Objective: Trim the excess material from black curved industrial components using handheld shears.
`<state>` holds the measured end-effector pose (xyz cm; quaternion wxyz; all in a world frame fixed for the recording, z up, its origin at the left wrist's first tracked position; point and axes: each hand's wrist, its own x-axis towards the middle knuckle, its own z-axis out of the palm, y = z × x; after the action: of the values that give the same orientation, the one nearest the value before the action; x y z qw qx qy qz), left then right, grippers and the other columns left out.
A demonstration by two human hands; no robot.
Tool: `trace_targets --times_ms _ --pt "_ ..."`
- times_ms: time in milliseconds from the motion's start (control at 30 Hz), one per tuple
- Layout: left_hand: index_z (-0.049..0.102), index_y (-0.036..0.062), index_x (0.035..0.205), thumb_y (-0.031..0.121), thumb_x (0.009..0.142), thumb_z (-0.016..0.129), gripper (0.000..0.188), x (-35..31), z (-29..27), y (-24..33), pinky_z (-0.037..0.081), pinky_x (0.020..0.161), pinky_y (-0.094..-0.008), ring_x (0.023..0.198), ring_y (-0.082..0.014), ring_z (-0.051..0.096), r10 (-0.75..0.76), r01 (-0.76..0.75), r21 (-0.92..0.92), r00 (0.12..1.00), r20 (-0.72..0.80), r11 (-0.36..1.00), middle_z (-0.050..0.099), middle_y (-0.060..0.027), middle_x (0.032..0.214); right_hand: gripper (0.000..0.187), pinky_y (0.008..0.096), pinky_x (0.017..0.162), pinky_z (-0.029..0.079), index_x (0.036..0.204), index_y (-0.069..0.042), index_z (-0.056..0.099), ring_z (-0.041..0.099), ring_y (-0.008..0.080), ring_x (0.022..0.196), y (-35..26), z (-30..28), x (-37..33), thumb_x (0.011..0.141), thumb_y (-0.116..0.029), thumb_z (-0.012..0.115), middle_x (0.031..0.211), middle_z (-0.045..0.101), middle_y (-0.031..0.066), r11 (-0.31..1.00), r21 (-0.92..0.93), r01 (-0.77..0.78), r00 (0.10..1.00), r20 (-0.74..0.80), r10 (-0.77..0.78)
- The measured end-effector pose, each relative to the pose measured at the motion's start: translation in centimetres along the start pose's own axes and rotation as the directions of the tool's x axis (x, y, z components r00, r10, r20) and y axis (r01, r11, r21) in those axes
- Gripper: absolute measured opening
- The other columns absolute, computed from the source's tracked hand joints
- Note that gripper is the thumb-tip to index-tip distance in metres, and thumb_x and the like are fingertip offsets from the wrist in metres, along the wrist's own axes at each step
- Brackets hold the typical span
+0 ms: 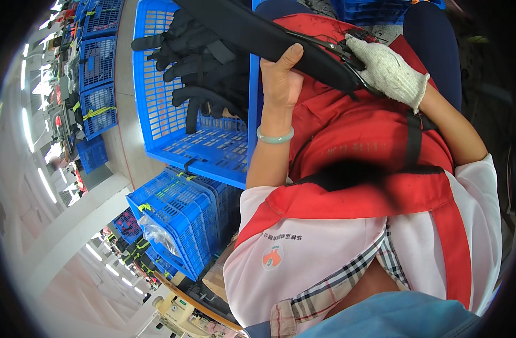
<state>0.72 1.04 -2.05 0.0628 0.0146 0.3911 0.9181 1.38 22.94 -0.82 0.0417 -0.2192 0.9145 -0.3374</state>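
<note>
A long black padded strap (252,31) runs from the top middle down to the right across my lap. My left hand (280,76), bare with a pale green bangle on the wrist, grips this strap from below, thumb on top. My right hand (390,70) wears a white knitted glove and holds small black scissors (348,56) against the strap's lower end. Both hands are over my red apron (370,135).
To my left stands a big blue plastic crate (156,129) holding several black straps (204,79). Lower left is a stack of blue crates (179,219) with a clear bag on it. More blue crates (97,62) line the floor at the far left.
</note>
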Motion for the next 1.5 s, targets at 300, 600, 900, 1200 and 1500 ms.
trace_targets --times_ms 300,600,900,1200,1500 --pt "0.059 0.0024 0.108 -0.002 0.081 0.069 0.029 1.6 -1.5 0.5 0.051 0.092 -0.0379 0.094 -0.0217 0.063 -0.034 0.028 -0.113 0.998 -0.05 0.993 0.065 -0.0071 0.1 0.046 0.0434 0.068 0.05 0.117 0.0 0.054 0.063 0.0375 0.077 0.4 0.5 -0.1 0.086 -0.031 0.066 0.082 0.064 0.0203 0.998 -0.052 -0.03 1.0 -0.012 0.029" --pt "0.06 0.0052 0.109 -0.004 0.08 0.069 0.032 1.1 -0.9 -0.3 0.051 0.091 -0.0365 0.094 -0.0199 0.063 -0.007 0.007 -0.021 1.0 -0.021 1.0 0.064 -0.0052 0.1 0.043 0.0447 0.067 0.049 0.115 -0.001 0.054 0.063 0.0388 0.078 1.3 1.4 0.1 0.087 -0.032 0.064 0.082 0.063 0.0212 0.998 0.027 0.054 0.998 -0.036 -0.053" --pt "0.059 0.0065 0.115 -0.005 0.08 0.068 0.038 0.6 -0.6 -1.2 0.051 0.092 -0.0372 0.097 -0.0207 0.063 -0.015 0.015 -0.06 1.0 -0.002 0.998 0.064 -0.006 0.105 0.037 0.0444 0.069 0.049 0.106 0.001 0.055 0.061 0.0409 0.08 0.7 0.6 0.6 0.087 -0.029 0.064 0.084 0.063 0.0211 0.994 0.107 0.037 0.998 0.04 -0.041" --pt "0.059 0.0042 0.113 0.001 0.084 0.068 0.03 1.8 -1.8 1.0 0.052 0.092 -0.0379 0.097 -0.0208 0.063 0.077 -0.084 -0.068 0.991 -0.109 0.994 0.064 -0.0066 0.105 0.021 0.0205 0.044 0.044 0.109 -0.005 0.057 0.054 0.0075 0.052 2.3 -0.2 1.4 0.097 -0.022 0.05 0.074 0.058 0.0031 -0.027 0.811 -0.584 0.801 0.582 0.137" --pt "0.059 0.0081 0.115 -0.004 0.085 0.065 0.033 -0.3 1.0 -2.8 0.05 0.093 -0.0374 0.099 -0.0178 0.061 -0.031 0.026 0.061 0.996 0.081 0.998 0.063 -0.0028 0.106 0.05 0.0212 0.05 0.047 0.128 -0.002 0.049 0.054 0.0068 0.058 -1.3 -0.7 1.2 0.085 -0.017 0.071 0.076 0.059 0.0019 0.592 0.784 -0.183 0.982 0.122 0.142"
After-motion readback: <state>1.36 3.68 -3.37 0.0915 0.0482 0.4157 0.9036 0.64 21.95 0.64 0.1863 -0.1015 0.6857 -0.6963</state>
